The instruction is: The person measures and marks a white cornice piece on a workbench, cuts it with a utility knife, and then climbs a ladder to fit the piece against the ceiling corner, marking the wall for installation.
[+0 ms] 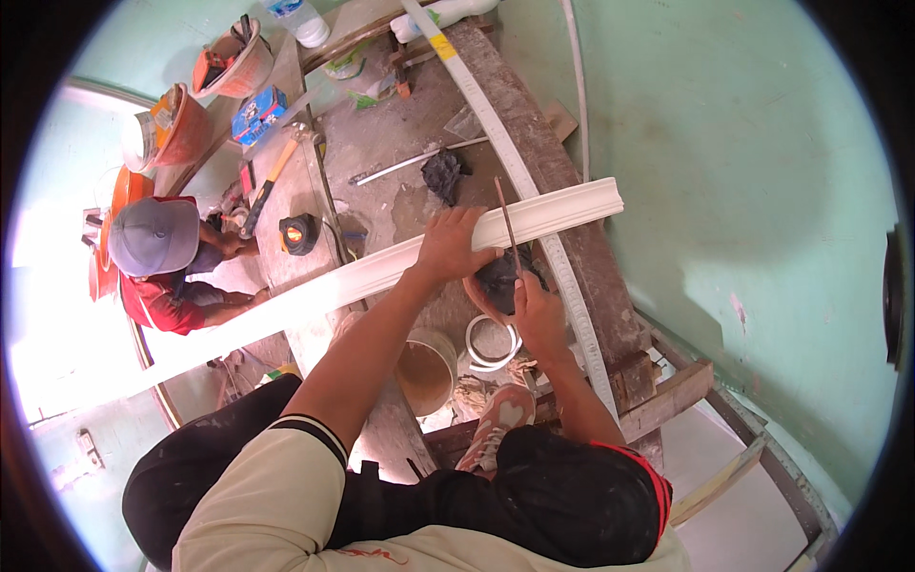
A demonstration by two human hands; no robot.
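Pressing down the trim with a half-open left hand, curling fingers over it — gripping the saw in a closed right hand. Seemingly cutting across near one end; calling for steady strokes — resting the trim over strip and plank.

A hammer lies on a plank near a blue box; a crumpled black bundle lies farther right.
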